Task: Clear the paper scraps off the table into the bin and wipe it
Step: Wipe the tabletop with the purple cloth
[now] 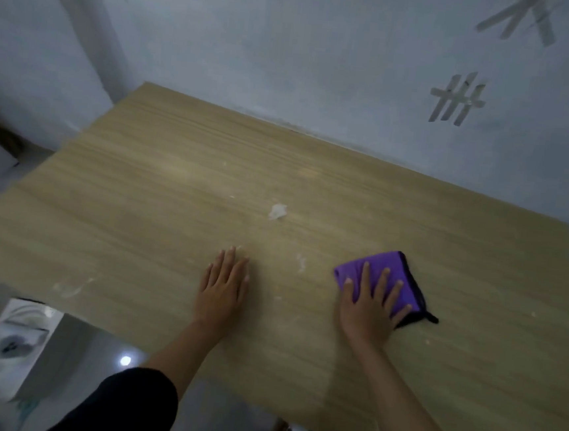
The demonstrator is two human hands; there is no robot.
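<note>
The right hand (370, 305) is pressed flat on a purple cloth (382, 279) on the table (141, 185). The left hand (223, 285) is laid flat, empty. A paper scrap (277, 211) is seen farther away.

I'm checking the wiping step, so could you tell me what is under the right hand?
The right hand lies flat on a folded purple cloth, which rests on the table. Any scraps beneath the cloth are covered from view.
</note>
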